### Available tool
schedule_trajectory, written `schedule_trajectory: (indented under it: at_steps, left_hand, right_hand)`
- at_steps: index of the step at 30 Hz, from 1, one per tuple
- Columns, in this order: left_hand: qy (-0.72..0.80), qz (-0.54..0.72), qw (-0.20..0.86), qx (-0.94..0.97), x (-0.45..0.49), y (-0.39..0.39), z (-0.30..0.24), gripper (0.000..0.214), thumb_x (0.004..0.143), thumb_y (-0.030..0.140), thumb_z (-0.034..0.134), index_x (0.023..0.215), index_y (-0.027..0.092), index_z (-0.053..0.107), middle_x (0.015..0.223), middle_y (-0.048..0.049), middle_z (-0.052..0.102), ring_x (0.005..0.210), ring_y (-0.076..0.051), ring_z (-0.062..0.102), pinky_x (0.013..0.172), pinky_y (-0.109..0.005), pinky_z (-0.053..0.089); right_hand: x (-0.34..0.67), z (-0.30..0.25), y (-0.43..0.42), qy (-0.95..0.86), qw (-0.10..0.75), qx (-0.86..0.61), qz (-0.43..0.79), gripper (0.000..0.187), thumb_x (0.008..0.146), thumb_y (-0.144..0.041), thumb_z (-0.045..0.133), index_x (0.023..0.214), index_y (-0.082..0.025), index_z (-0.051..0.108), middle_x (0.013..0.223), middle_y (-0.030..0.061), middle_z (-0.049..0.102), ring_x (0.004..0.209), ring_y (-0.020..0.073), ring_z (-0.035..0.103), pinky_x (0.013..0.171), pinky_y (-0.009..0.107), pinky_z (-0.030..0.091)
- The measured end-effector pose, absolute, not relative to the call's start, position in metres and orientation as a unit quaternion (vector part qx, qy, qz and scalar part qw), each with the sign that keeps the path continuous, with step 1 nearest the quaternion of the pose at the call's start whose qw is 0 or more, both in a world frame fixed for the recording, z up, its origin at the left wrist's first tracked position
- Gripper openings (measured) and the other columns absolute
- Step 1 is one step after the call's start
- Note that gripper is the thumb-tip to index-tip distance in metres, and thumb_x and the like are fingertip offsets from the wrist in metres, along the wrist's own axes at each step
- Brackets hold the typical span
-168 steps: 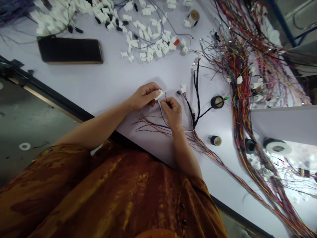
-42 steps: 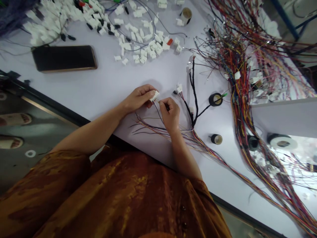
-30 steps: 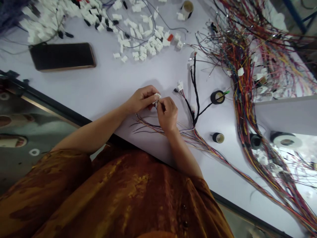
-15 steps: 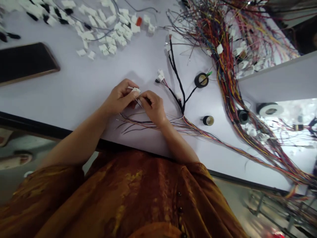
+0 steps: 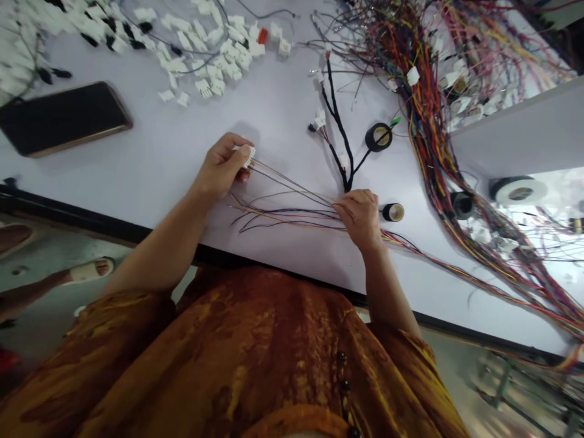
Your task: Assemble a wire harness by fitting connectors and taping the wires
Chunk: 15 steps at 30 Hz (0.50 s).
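Note:
Pinched between the thumb and fingers of my left hand [image 5: 227, 163] is a white connector housing [image 5: 249, 156]. A few thin wires [image 5: 292, 184] run from it, stretched taut to my right hand [image 5: 360, 216]. The fingers of my right hand are closed round those wires, where they meet the rest of the harness. Below them several loose wires [image 5: 274, 214] lie on the table with their bare ends pointing left. Black-taped branches [image 5: 340, 121] of the harness fan out above my right hand, some ending in small white connectors [image 5: 320, 118].
White connectors [image 5: 232, 58] are heaped at the back left, near a phone [image 5: 66, 118]. Black tape rolls [image 5: 378, 137] lie right of the branches. A thick wire bundle [image 5: 424, 140] runs down the right side beside a raised panel [image 5: 520, 131]. Another person's foot [image 5: 91, 269] shows beneath the table.
My right hand has moved right from the connector to the harness, and the wires between the hands are now pulled straight. My left hand still holds the connector. The camera view has shifted slightly.

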<state>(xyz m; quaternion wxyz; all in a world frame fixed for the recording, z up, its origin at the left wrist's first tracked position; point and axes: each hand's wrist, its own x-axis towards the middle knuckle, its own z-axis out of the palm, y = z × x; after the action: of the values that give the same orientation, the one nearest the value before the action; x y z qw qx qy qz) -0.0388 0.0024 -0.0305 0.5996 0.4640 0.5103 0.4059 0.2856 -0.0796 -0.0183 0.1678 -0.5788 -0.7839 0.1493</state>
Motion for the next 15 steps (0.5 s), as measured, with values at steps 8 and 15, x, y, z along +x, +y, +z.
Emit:
schedule_trajectory:
  at_steps: [8,15]
  left_hand:
    - [0.485,0.420,0.611,0.463,-0.035,0.005,-0.023,0.028,0.080,0.053,0.067,0.082,0.026,0.058,0.063,0.0038,0.045,0.051,-0.008,0.032,0.048,-0.029,0.021]
    - [0.443,0.378,0.664,0.469,-0.040,0.017,-0.021,0.025,0.090,0.046,0.059,0.088,0.021,0.058,0.062,0.0039,0.041,0.045,-0.005,0.031,0.047,-0.024,0.020]
  right_hand:
    - [0.298,-0.032,-0.093,-0.778,0.197,-0.572,0.167,0.022,0.094,-0.034,0.057,0.100,-0.025,0.077,0.099,0.0083,0.068,0.096,0.0243,0.058,0.089,0.044,0.047]
    - [0.298,-0.039,-0.096,-0.759,0.251,-0.584,0.139,0.027,0.097,-0.029,0.050,0.103,-0.024,0.076,0.094,0.0097,0.069,0.092,0.0240,0.061,0.084,0.043,0.050]
